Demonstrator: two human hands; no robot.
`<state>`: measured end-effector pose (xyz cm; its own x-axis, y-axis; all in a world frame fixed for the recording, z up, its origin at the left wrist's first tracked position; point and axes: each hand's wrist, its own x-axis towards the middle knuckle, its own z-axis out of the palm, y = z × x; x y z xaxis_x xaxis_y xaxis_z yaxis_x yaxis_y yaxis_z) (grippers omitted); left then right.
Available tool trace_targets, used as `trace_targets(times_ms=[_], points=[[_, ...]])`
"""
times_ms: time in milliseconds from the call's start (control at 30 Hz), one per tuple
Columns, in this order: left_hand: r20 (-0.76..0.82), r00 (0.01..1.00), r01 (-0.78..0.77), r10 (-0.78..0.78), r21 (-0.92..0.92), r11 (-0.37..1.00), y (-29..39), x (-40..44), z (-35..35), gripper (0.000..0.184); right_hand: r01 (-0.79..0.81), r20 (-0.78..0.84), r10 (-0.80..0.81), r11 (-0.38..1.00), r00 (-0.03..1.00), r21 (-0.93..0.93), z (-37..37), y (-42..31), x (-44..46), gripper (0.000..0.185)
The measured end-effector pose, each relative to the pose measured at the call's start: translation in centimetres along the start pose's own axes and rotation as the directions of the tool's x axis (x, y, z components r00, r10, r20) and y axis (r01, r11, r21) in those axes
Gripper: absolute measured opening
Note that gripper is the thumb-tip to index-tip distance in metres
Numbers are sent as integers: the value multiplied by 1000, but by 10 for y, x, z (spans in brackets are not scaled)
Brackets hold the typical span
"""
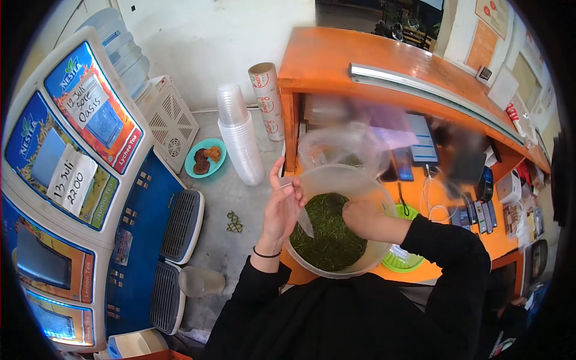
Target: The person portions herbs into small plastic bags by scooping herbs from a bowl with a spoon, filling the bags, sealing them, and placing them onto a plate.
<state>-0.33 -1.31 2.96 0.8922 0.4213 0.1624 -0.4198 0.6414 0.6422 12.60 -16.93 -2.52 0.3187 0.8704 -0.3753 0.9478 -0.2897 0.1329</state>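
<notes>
A large translucent plastic tub (377, 261) stands in front of me, with finely shredded green leaves (327, 240) inside. My left hand (284, 207) is raised at the tub's left rim, its fingers closed on a small clear plastic bag (305, 223) that hangs over the leaves. Inside the tub, my right hand (360, 219) reaches down to the leaves from the right. It looks curled and a little blurred; its fingertips are hidden, so I cannot see what they hold. Behind the tub lies a larger clear plastic bag (336, 144).
Tea dispensers (72, 174) line the left. Stacked plastic cups (240, 144), a printed roll (267, 102), a turquoise plate (217, 166) of food and a single cup (201, 281) stand on the grey counter. A green basket (401, 263), phones (480, 216) and a tablet (422, 141) are at right.
</notes>
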Motion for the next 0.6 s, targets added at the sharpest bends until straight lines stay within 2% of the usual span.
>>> trace_targets(times_ms=[33, 133, 233, 267, 300, 400, 500, 533, 600], points=[[-16, 1000, -2, 2, 24, 1000, -4, 1, -1, 73, -91, -81, 83, 991, 993, -97, 6, -3, 0, 33], [-27, 999, -39, 42, 119, 992, -15, 8, -5, 73, -25, 68, 31, 996, 997, -82, -3, -23, -4, 34], [10, 987, -158, 161, 265, 951, -19, 5, -5, 75, 238, -70, -228, 953, 971, 188, 7, -19, -7, 20], [29, 977, -208, 210, 318, 925, -19, 4, -2, 76, 269, -35, -267, 946, 963, 180, 5, -15, -7, 21], [50, 965, -257, 257, 370, 893, -19, 4, 0, 76, 236, -52, -231, 957, 972, 168, -3, -14, -8, 21], [84, 968, -251, 238, 422, 871, -14, -2, 3, 76, 108, -68, -99, 983, 993, 147, -3, -16, 3, 21], [43, 986, -162, 161, 464, 871, -16, -2, 0, 72, 241, 50, -260, 940, 964, 242, 11, -21, 8, 35], [35, 986, -159, 162, 470, 868, -17, -2, -2, 70, 250, 72, -299, 888, 952, 385, 6, -22, -2, 34], [22, 985, -160, 171, 482, 861, -18, -1, -5, 68, 287, 94, -378, 822, 921, 492, 7, -22, -21, 37]])
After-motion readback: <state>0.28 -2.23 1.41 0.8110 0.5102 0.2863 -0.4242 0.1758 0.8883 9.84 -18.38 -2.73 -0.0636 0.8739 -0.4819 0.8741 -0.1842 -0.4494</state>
